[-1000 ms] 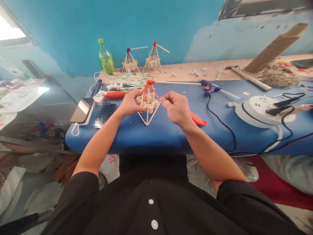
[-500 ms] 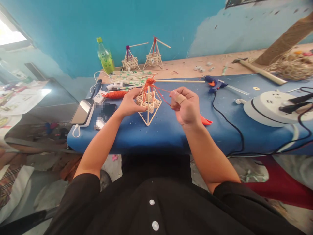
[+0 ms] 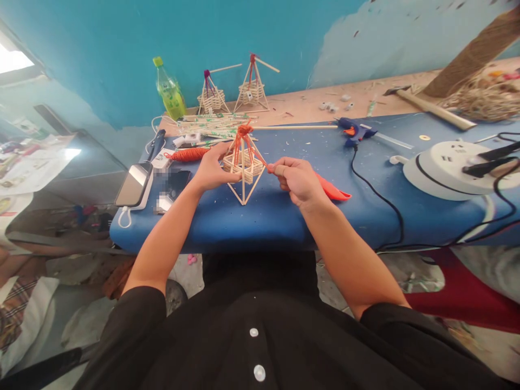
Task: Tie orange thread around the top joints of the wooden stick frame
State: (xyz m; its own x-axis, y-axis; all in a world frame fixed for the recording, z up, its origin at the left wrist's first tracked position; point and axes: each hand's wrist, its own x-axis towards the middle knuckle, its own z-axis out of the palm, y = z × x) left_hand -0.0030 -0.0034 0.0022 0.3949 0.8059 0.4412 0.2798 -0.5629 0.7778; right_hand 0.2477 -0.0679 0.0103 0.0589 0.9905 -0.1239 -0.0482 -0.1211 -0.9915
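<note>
My left hand (image 3: 213, 169) grips the left side of a small frame of bamboo sticks (image 3: 244, 173), thumb in front and fingers partly hidden behind it. The frame is a pyramid with stacked sticks around its middle, bound at the top with orange string (image 3: 244, 131). A long stick (image 3: 296, 128) juts right from that binding. My right hand (image 3: 298, 177) is closed in a pinch on the string's loose part, beside the frame's right corner. Under the right wrist lies a flat, pointed orange thing (image 3: 335, 189), partly covered.
Behind stand two similar stick frames (image 3: 211, 97) and a green-capped bottle (image 3: 169, 92). Left are an orange string bundle (image 3: 189, 155) and a phone (image 3: 134, 184). Right are a blue glue gun (image 3: 353, 131), a hammer (image 3: 436, 110) and a white power strip (image 3: 439, 173) with black cables.
My right hand has moved left and slightly down, close to the frame's right corner, with the string. The left hand still holds the frame. The view has shifted slightly.
</note>
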